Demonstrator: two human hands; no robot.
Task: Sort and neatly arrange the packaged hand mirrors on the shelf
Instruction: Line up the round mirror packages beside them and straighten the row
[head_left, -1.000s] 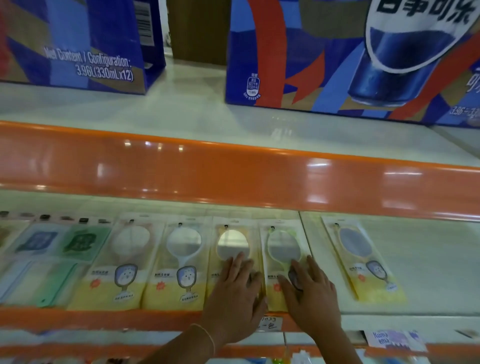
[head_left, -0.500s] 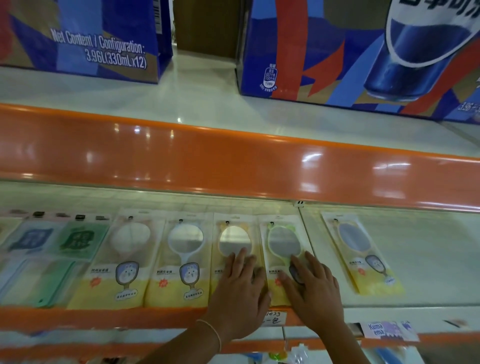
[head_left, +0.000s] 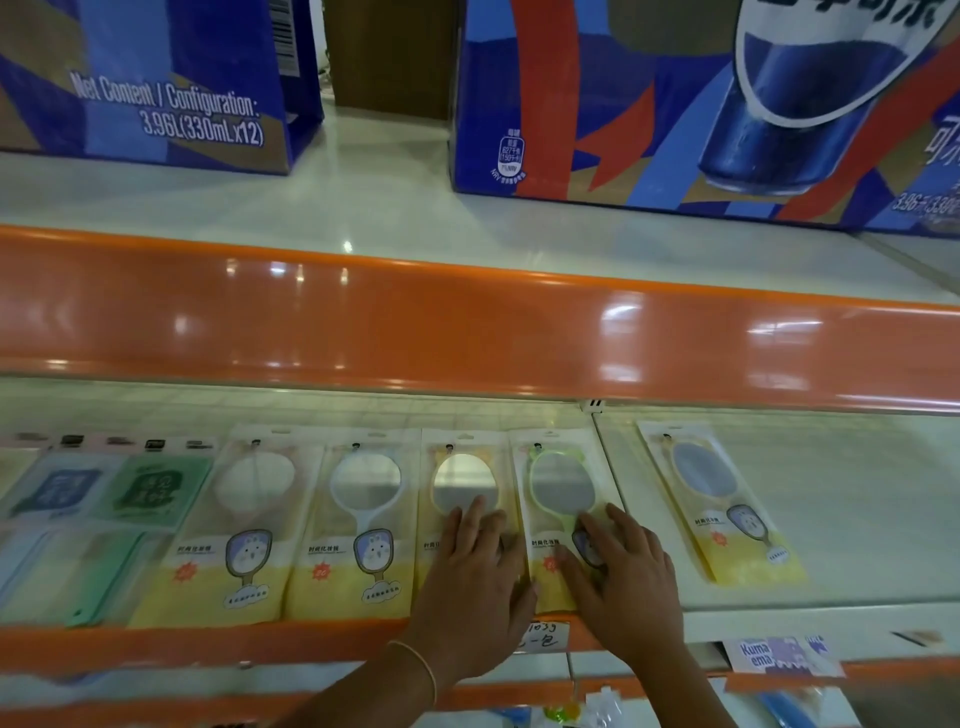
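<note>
Several packaged hand mirrors lie flat in a row on the lower shelf (head_left: 857, 530). My left hand (head_left: 475, 587) rests flat, fingers apart, on the yellow-framed mirror pack (head_left: 465, 480). My right hand (head_left: 621, 582) presses flat on the green-framed mirror pack (head_left: 563, 486) beside it. Left of them lie a white-framed mirror pack (head_left: 363, 519) and a pale mirror pack (head_left: 244, 525). One more yellow mirror pack (head_left: 719, 499) lies apart at the right, tilted. Neither hand grips anything.
Green and blue flat packs (head_left: 104, 488) fill the shelf's left end. An orange shelf rail (head_left: 467, 322) overhangs above. Blue soda cartons (head_left: 675, 104) stand on the upper shelf. Price tags (head_left: 545, 636) hang on the front edge.
Both hands stay flat on the two packs; the view has shifted slightly, and the packs look a little straighter and closer together.
</note>
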